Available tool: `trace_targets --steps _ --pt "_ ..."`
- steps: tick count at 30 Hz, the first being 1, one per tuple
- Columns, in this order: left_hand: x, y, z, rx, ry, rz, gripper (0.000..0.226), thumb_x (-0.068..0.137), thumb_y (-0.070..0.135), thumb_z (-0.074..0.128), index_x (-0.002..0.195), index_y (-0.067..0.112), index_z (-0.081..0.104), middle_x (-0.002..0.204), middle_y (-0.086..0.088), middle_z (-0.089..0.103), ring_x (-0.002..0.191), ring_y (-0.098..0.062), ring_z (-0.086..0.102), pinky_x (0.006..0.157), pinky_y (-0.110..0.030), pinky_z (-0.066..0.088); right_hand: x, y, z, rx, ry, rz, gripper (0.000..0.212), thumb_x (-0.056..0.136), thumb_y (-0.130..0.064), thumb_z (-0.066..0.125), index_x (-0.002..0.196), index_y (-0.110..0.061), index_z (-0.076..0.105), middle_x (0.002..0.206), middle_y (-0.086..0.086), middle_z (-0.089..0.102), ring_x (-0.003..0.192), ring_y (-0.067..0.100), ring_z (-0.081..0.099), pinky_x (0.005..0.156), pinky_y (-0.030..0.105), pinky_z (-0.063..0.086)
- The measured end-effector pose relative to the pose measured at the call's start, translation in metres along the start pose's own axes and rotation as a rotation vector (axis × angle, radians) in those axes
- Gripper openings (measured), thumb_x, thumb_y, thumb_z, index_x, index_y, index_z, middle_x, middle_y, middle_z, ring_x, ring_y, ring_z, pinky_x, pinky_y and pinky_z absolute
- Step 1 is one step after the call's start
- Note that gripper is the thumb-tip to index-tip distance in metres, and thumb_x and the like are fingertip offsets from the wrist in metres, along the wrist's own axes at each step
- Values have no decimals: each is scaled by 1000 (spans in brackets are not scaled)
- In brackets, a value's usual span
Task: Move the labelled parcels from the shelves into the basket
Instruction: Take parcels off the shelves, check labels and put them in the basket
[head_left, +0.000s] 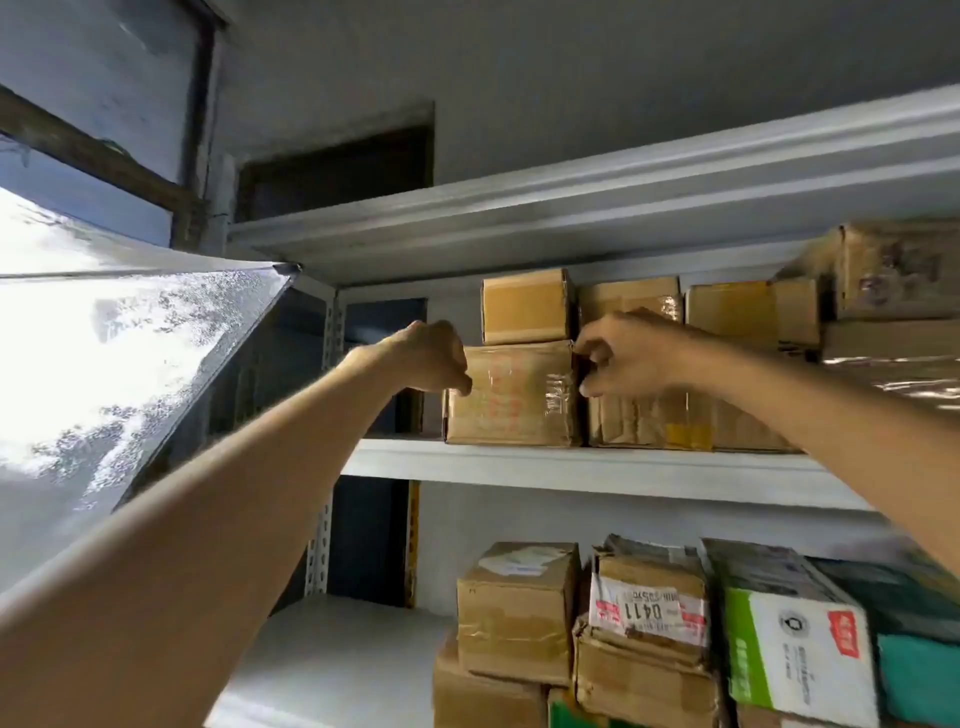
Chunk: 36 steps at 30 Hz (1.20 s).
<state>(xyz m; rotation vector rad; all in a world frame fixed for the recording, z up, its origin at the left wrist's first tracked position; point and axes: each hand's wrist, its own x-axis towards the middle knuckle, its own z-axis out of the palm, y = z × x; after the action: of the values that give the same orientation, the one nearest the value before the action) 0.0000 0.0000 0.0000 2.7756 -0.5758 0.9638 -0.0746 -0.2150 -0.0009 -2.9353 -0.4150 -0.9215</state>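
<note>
Clearance, upper shelf (597, 462): L end open, R side packed.
Free gap L of taped box (511, 400), betw. it and upright post (332, 332); left hand (431, 358) is in it. R side: neighbour box (649, 421) tight against it, right hand (623, 353) at the seam. Small box (525, 306) stacked on top, close under top board (571, 208). Lower shelf (332, 654) bare at L.

1. Shelf boards (571, 467): plain pale grey-white.
2. Taped parcel (511, 395): brown cardboard, faint red print under glossy clear tape.
3. Labelled parcel (649, 613): brown; white label, red marks, black digits.
4. Printed box (800, 654): white, green band, red patch.
5. Package (919, 675): teal.
6. Wall (571, 78): grey.
</note>
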Motion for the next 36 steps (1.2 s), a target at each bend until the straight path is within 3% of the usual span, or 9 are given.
trace_targets --steps 8,11,14,18,22,25,30,33,36 --pt "50 -42 7 -37 144 45 30 82 27 72 110 17 66 114 -1 65 98 -18 59 83 -28 48 31 -14 -1 -132 162 134 36 82 -29 71 114 -15 62 106 7 66 94 24 62 85 43 54" --pt "68 -47 10 -103 215 55 39 81 26 72 117 16 61 117 -3 63 101 -20 60 86 -31 50 41 -13 1 -149 258 172 35 83 -30 68 111 -11 57 105 6 62 92 24 59 76 39 53" --pt "80 -43 12 -158 220 75 49 79 28 72 125 17 57 120 -4 61 103 -21 59 89 -36 52 50 -11 5 -184 276 208 28 89 -23 62 106 -12 43 106 7 48 95 24 47 59 23 35" --pt "93 -29 14 -197 254 88 46 82 24 71 125 12 56 117 -9 61 96 -21 59 81 -33 52 61 -8 10 -158 327 227 68 94 -16 58 149 0 22 153 19 27 143 32 22 108 34 29" --pt "100 -17 18 -274 276 102 36 82 15 66 116 7 59 106 -12 61 88 -24 57 73 -33 50 73 -8 13 -169 390 215 30 87 -23 63 106 -2 52 123 17 49 118 33 46 85 36 39" --pt "96 -12 20 -429 289 79 29 75 20 64 99 3 63 90 -13 63 78 -25 57 63 -33 49 77 -13 18 -92 441 200 29 84 -24 65 99 -3 53 115 16 52 110 31 50 75 29 35" --pt "79 -16 14 -900 436 94 33 62 37 54 86 16 62 90 -12 67 84 -28 64 77 -42 55 84 -25 26 189 602 207 61 83 -30 65 133 -6 39 124 16 51 115 32 50 82 30 39" --pt "70 -17 10 -1160 465 90 25 80 35 59 96 16 59 103 -15 66 96 -30 64 82 -42 57 84 -34 24 381 753 208 58 85 -37 62 129 -8 39 120 14 56 111 33 53 89 40 45" --pt "63 -15 9 -1269 465 14 30 94 34 55 113 10 57 107 -13 63 95 -28 64 64 -31 57 79 -44 24 459 821 214 56 82 -46 59 125 -15 42 118 10 60 108 32 56 91 43 47"
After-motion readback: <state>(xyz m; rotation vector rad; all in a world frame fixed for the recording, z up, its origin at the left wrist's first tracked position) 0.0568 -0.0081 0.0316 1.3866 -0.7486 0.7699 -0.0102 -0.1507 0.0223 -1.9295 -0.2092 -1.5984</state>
